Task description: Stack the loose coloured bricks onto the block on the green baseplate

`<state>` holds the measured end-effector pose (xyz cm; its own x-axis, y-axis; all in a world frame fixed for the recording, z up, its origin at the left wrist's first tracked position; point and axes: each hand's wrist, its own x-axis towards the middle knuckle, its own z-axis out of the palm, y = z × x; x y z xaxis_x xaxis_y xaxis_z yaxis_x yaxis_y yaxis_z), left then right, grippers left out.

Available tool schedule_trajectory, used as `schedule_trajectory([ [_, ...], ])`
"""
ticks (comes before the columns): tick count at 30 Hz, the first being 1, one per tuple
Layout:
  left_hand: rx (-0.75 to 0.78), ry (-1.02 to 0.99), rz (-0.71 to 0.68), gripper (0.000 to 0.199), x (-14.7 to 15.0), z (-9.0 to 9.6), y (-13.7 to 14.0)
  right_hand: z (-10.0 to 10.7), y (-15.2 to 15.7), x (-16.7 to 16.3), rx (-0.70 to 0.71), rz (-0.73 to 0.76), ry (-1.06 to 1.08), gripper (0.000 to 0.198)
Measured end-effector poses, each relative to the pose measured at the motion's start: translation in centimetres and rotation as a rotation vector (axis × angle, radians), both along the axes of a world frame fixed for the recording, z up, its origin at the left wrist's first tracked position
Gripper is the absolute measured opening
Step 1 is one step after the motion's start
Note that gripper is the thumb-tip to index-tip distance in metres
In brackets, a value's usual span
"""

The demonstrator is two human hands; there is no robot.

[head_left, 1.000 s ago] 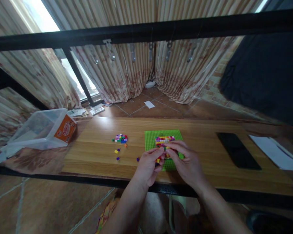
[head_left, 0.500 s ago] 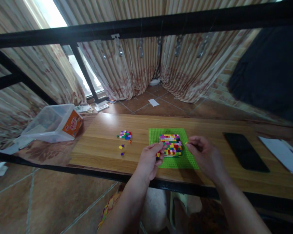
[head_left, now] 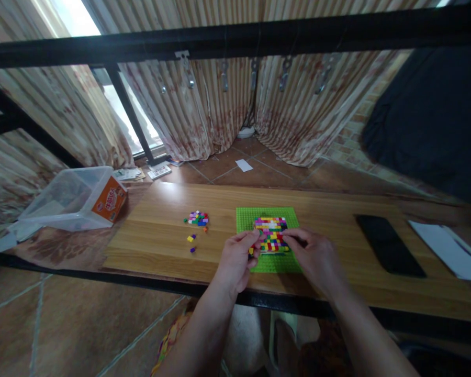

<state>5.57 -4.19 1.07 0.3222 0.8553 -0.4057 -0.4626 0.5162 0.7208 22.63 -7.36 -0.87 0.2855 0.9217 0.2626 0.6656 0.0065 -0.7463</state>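
Note:
A multicoloured block of small toy bricks [head_left: 272, 242] stands on a green studded baseplate [head_left: 277, 266] on the table. At its left side, my left hand [head_left: 235, 259] is closed around a few small toy bricks, a yellow one [head_left: 251, 251] showing below the fingers. My right hand [head_left: 316, 256] is pinched, its fingertips touching the right side of the block; the small brick between them is mostly hidden by the fingers. Left of the baseplate lies a pile of loose toy bricks [head_left: 197, 218], with a few strays nearer to me, among them a yellow brick [head_left: 190, 239].
A black phone [head_left: 388, 245] and white paper [head_left: 447, 248] lie on the right of the wooden table [head_left: 149, 230]. Beyond its left end sits a clear plastic bin [head_left: 78, 199] with an orange label. A dark metal rail [head_left: 220, 42] crosses ahead, before striped curtains.
My right hand has moved left, from beside the block with a small yellow brick in its fingertips to touching the block's right side. My left hand keeps its place beside the block.

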Motion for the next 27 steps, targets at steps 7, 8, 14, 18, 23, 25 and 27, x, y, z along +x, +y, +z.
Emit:
schedule_trajectory([
  [7, 0.013, 0.005, 0.004, 0.034, 0.1, 0.0, 0.0, -0.2, -0.1, 0.1, 0.000, 0.011, -0.014, 0.022],
  [8, 0.012, 0.007, 0.005, 0.034, 0.1, 0.0, 0.0, -0.2, 0.0, 0.1, -0.007, 0.003, -0.007, 0.021],
  [14, 0.006, 0.016, 0.009, 0.034, 0.3, 0.0, 0.0, 0.0, 0.3, 0.2, -0.040, -0.024, 0.086, 0.023],
  [18, 0.012, 0.017, 0.004, 0.032, 0.3, 0.0, 0.0, -0.5, 0.5, 0.5, -0.062, -0.072, 0.187, 0.023],
  [23, 0.003, 0.033, 0.004, 0.033, 0.3, 0.1, -0.1, -1.5, 0.9, 0.7, -0.114, -0.106, 0.394, 0.031],
  [25, -0.003, 0.039, 0.001, 0.033, 0.2, 0.2, -0.1, -1.8, 1.0, 0.7, -0.131, -0.113, 0.467, 0.037],
  [27, -0.002, 0.041, -0.004, 0.033, 0.3, 0.2, -0.2, -1.9, 1.1, 0.7, -0.153, -0.117, 0.528, 0.040],
])
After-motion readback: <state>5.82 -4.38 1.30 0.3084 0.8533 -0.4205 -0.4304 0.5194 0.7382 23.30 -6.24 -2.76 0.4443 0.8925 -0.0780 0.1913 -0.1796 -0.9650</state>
